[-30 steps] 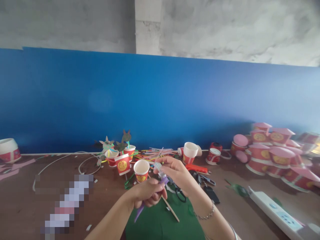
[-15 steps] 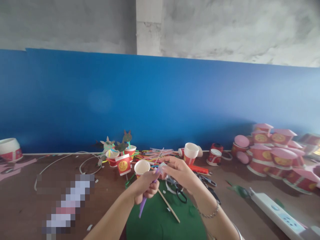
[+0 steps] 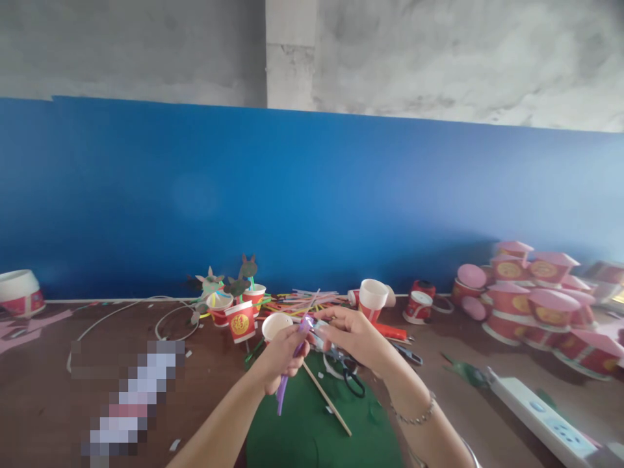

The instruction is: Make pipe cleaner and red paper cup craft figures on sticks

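My left hand (image 3: 287, 356) is closed around a slim purple strip (image 3: 281, 398), perhaps a straw. Its lower end hangs below my fist, and its upper end pokes out above the thumb. Close against it, my right hand (image 3: 348, 335) pinches a small shiny, whitish piece (image 3: 318, 327) that looks like clear tape, touching the strip's upper part. Both hands are above a green mat (image 3: 361, 416), where a thin wooden stick (image 3: 327, 400) lies. Black-handled scissors (image 3: 353, 383) rest under my right hand.
Behind my hands stand paper cups (image 3: 240, 323) and a pile of coloured straws (image 3: 312, 299). A white-and-red cup (image 3: 374, 296) stands near an orange-red tool (image 3: 391, 331). At right are stacked red cups with pink tops (image 3: 553, 299) and a power strip (image 3: 541, 413). White cable (image 3: 104, 315) crosses the left side.
My left hand has tilted slightly, and the purple strip's lower end has swung up and to the right. The whitish piece in my right hand now lies against the strip's upper part.
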### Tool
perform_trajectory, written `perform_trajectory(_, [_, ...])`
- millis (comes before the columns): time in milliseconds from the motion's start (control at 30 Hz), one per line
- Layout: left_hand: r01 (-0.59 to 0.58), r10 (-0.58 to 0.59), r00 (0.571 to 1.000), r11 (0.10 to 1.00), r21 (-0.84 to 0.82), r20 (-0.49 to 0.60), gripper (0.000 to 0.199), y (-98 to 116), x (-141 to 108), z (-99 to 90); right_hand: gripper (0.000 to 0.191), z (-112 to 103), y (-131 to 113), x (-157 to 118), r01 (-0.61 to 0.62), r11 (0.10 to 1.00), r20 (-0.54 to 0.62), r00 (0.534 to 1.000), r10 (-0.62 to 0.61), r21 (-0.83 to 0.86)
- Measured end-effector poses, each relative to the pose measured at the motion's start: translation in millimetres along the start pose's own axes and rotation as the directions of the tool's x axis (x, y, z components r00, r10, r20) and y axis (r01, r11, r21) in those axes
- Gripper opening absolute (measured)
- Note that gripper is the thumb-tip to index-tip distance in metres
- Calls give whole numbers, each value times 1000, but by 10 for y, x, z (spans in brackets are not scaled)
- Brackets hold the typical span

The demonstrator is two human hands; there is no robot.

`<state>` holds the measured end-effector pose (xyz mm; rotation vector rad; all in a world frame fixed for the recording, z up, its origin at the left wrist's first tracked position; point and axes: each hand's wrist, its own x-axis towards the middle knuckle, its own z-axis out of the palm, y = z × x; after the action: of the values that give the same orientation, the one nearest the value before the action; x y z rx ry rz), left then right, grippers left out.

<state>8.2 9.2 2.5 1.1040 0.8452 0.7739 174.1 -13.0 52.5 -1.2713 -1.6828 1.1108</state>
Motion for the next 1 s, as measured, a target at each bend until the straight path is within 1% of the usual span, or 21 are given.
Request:
perform_trajectory(133, [-57, 58, 998, 998, 39, -35, 47, -35, 29, -13, 28, 4, -29, -10, -15, 1000, 5, 1000, 15, 5])
perform_trajectory(267, [-110, 116, 990, 991, 75, -80, 50, -67, 57, -19, 29, -4, 1, 2, -11, 1000, 18, 1000, 11, -5])
perform_trajectory(500, [-109, 113, 990, 993, 51, -79, 49, -61, 54, -4, 32, -6, 76, 26, 17, 1000, 51, 999, -16, -19])
perform_trajectory(733, [-36, 36, 996, 999, 2, -76, 56, 2, 37, 20, 37, -9, 71, 21, 11, 999, 49, 999, -8, -46])
perform_trajectory(867, [-34, 34, 996, 999, 1, -79, 56, 10, 34, 26, 40, -13, 60, 28, -7, 998, 56, 998, 10, -57])
perform_trajectory(1000, [-46, 45, 997, 999, -4, -55, 58, -22, 61, -1, 41, -17, 62, 33, -24, 998, 50, 998, 27, -55])
